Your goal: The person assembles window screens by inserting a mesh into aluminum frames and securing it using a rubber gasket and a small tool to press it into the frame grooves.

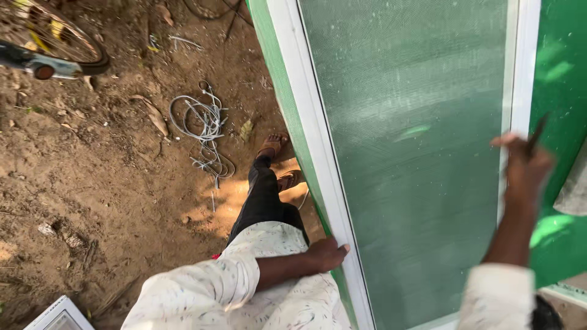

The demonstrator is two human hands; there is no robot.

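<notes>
Left hand (327, 253): it is clamping the near left edge of the frame (318, 153), fingers wrapping under the white rail, thumb lying on top; the grip is closed on the frame.
Right hand (524, 164): it is hovering blurred at the right rail, the grip pinching a thin dark tool (538, 133) with its tip pointing up; I cannot tell whether the tool is touching the rail.
Frame: it is leaning tilted across the right half of the view, running from near to far, its white rails bordering a panel of mesh (416, 153).
Mesh: it is lying flat and taut between the rails, green sheeting (565, 73) showing through and beside it on the right.
Doing it well: by my judgement the left hand is doing the steadying, so it is worth keeping that hold firm on the rail while the tool is working only along the right edge, well off the mesh, which looks easy to puncture.
Legs (264, 195): they are standing in sandals on the dirt, left of the frame.
Wire (205, 125): a white coil is lying on the dirt further off, left of the frame.
Wheel (55, 36): a bicycle wheel is showing at the far left corner.
</notes>
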